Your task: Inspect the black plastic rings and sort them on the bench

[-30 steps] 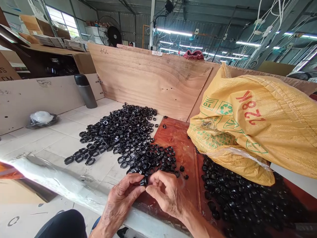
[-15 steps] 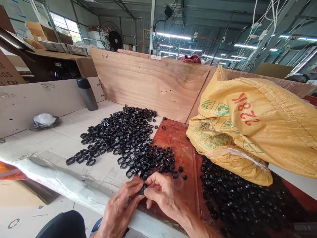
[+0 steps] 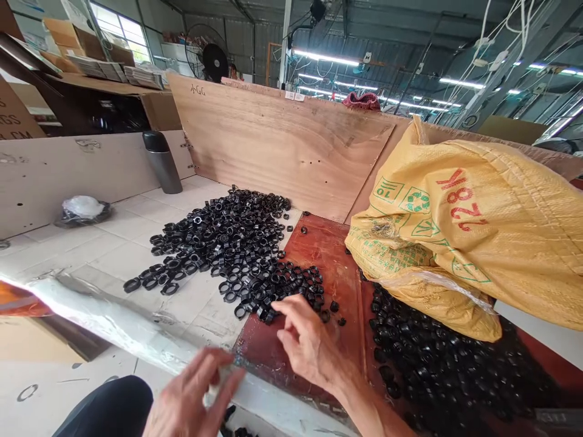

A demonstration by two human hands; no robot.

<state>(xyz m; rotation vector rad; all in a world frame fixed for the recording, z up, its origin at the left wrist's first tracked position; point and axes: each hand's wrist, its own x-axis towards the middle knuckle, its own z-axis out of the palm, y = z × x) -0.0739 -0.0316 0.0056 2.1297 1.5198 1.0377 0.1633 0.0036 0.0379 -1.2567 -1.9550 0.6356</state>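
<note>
A wide heap of small black plastic rings (image 3: 228, 243) lies on the tiled and red bench top. My right hand (image 3: 310, 346) rests on the red board (image 3: 328, 267), its fingers spread and reaching into the heap's near edge, with nothing seen in its grip. My left hand (image 3: 195, 394) hovers lower at the bench's front edge, over the plastic-wrapped lip (image 3: 113, 328). It is blurred, with fingers stretched out and nothing visible in them. A second mass of black rings (image 3: 432, 364) spills at the right from under a yellow woven sack (image 3: 478, 224).
Plywood boards (image 3: 282, 139) wall the bench at the back and left. A grey flask (image 3: 161, 161) and a bagged bundle (image 3: 84, 209) stand at far left. A few black pieces (image 3: 239, 431) show below the front edge. My dark-clad knee (image 3: 109, 406) is underneath.
Both hands were pinched together on one black ring at the front edge. They have parted: the left dropped down and left, the right moved up to the heap. The ring is gone from view.
</note>
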